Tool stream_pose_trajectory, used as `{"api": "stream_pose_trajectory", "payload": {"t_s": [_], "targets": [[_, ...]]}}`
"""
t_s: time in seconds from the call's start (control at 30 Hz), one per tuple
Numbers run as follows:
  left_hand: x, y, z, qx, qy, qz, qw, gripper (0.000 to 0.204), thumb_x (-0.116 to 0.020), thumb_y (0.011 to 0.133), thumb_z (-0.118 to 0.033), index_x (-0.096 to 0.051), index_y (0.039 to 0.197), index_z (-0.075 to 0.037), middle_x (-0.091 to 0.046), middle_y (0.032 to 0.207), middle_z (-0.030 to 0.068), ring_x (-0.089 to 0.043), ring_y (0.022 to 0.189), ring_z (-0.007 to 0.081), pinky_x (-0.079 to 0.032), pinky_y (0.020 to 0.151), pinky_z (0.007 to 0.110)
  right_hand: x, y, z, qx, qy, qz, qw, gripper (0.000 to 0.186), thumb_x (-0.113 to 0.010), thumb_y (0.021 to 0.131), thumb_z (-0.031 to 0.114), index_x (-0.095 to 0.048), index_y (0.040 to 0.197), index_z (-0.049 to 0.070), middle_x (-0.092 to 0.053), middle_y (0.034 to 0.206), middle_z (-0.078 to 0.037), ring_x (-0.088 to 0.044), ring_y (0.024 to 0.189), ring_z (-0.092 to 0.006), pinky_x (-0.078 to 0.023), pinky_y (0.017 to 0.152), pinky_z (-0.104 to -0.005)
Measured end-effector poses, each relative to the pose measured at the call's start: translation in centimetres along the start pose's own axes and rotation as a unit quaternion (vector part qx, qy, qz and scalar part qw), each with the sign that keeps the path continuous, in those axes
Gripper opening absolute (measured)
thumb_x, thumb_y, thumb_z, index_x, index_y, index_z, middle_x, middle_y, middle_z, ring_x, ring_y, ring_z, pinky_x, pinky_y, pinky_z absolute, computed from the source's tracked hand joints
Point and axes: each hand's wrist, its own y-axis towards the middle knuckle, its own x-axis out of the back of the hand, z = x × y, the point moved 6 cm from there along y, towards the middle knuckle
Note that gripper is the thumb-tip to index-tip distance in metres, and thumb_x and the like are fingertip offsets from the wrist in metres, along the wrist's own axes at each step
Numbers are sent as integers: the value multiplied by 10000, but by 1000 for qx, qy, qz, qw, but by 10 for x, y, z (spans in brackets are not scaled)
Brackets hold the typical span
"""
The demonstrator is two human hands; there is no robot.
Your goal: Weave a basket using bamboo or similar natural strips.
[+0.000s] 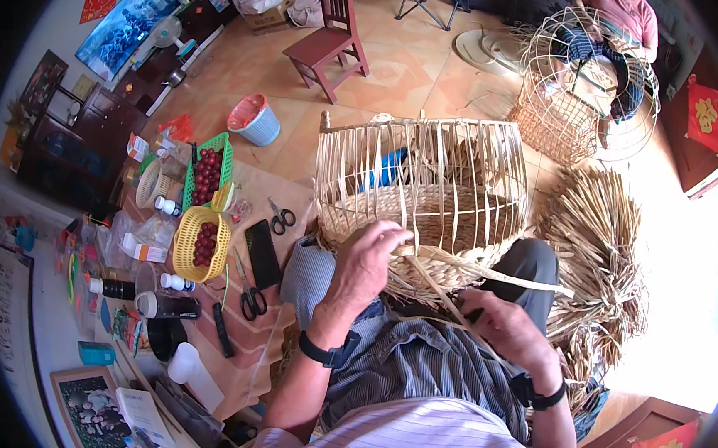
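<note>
A half-woven straw basket (422, 212) with upright ribs rests over my lap. My left hand (364, 266) is at the near edge of its woven band, fingers curled onto a pale flat straw strip (422, 274) there. Lower right, my right hand (510, 326) is closed on that strip, which runs diagonally down from the weave. Another loose strip (530, 282) sticks out to the right above it. A pile of dried straw (595, 240) lies beside the basket on the right.
At left, a table (261, 188) holds fruit baskets (205, 246), scissors (252, 300) and bottles. Behind are a bin (257, 129) and a wooden chair (321, 51). At upper right another person (631, 27) sits with a wire-and-wicker frame (553, 121). A red door (696, 164) stands at right.
</note>
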Motion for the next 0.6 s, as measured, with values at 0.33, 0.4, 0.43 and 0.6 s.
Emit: {"api": "stream_pose_trajectory", "payload": {"t_s": [0.33, 0.4, 0.43, 0.6], "targets": [[-40, -5, -2, -17, -64, 95, 993, 460, -715, 846, -11, -605, 1291, -47, -691, 1093, 170, -659, 1081, 374, -527, 958, 450, -37, 61, 60, 227, -181, 2, 957, 348, -643, 874, 61, -589, 1217, 29, -633, 995, -150, -695, 906, -358, -583, 750, -448], [-44, -5, 4, 10, -64, 115, 991, 478, -749, 838, -41, -600, 1293, -44, -694, 1096, 173, -662, 1086, 369, -529, 955, 454, -16, 77, 37, 69, 57, -48, 995, 242, -602, 992, 178, -586, 1168, 11, -642, 986, -118, -703, 926, -277, -577, 806, -409], [-48, -6, 6, 35, -59, 138, 988, 501, -783, 831, -72, -595, 1294, -40, -697, 1099, 175, -665, 1092, 364, -531, 952, 457, -4, 83, 26, 31, 224, -112, 967, 273, -558, 1087, 269, -584, 1147, 4, -651, 986, -87, -708, 916, -220, -577, 841, -380], [-53, -15, -12, 16, 33, 102, 994, 937, -806, 792, -87, -327, 1598, -93, -650, 1170, 203, -646, 1100, 356, -499, 982, 481, 13, 113, -10, -24, 502, -224, 835, 305, -475, 1128, 286, -542, 1217, 3, -693, 1000, -127, -728, 1010, -252, -604, 921, -393]]}}
